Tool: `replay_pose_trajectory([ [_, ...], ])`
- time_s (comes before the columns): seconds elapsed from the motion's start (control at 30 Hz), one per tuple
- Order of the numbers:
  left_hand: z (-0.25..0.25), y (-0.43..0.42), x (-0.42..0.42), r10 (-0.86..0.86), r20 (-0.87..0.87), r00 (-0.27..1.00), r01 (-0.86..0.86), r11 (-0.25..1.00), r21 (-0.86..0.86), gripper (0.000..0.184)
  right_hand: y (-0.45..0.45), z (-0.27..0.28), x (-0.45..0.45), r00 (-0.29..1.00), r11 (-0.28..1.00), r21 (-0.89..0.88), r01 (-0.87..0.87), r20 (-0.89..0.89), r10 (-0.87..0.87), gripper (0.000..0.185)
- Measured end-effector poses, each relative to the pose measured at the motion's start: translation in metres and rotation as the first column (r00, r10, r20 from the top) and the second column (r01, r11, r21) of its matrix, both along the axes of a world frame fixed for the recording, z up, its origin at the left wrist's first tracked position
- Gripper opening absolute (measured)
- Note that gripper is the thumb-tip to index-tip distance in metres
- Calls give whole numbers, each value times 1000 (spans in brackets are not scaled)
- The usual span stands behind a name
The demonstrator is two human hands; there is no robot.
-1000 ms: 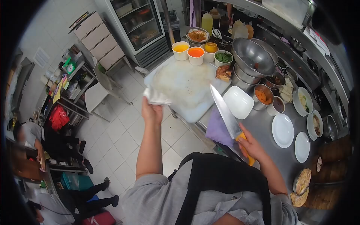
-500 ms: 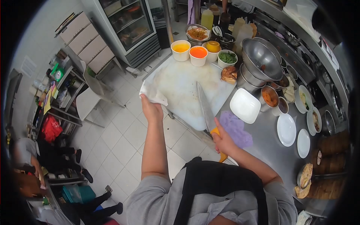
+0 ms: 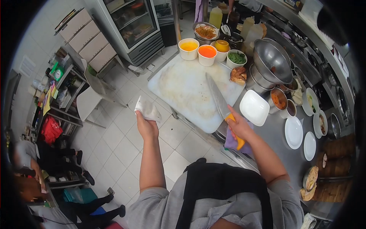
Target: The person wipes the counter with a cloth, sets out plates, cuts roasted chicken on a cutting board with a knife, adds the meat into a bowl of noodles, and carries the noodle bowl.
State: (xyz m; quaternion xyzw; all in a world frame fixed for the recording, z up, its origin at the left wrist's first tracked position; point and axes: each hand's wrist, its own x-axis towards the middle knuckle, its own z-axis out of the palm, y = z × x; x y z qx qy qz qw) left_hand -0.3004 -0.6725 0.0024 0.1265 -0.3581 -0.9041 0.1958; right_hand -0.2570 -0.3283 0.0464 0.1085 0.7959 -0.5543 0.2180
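My right hand [image 3: 238,126] is closed round the yellow handle of a large kitchen knife [image 3: 217,95], whose blade points away over the near right part of the white cutting board [image 3: 171,84]. Off the board's left edge, above the floor, my left hand [image 3: 148,125] holds a folded white cloth or paper towel [image 3: 148,108]. A browned piece of meat [image 3: 238,75] sits at the board's right edge. A purple cloth [image 3: 238,139] lies under and beside my right hand, partly hidden by it.
Tubs of yellow sauce [image 3: 188,47], orange sauce [image 3: 207,53] and green leaves [image 3: 236,58] line the board's far edge. To the right stand a square white plate [image 3: 254,108], metal bowls [image 3: 272,61] and oval plates [image 3: 294,132]. Other people [image 3: 26,156] are at the lower left.
My left hand has moved left and toward me with the white cloth, away from the board's edge. My right hand has shifted right and slightly away from me with the knife.
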Motion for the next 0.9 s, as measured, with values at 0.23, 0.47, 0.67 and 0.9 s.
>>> replay_pose_trajectory([
  [0.23, -12, -19, 11, 62, 17, 998, -62, 998, -17, 48, 45, 12, 40, 980, 983, -65, -174, 87, 180, 65],
  [0.47, -9, -8, 11, 92, 45, 995, -94, 995, 46, 48, 26, -5, 19, 1000, 998, -61, 8, 16, -7, 63],
  [0.67, -2, 7, 4, 56, 23, 998, -57, 998, 22, 48, 25, 5, -20, 995, 996, -27, -90, 34, 91, 62],
  [0.9, 4, 12, -38, 17, 10, 1000, -15, 994, -105, 52, 42, 5, 4, 963, 966, -36, -256, 76, 258, 62],
])
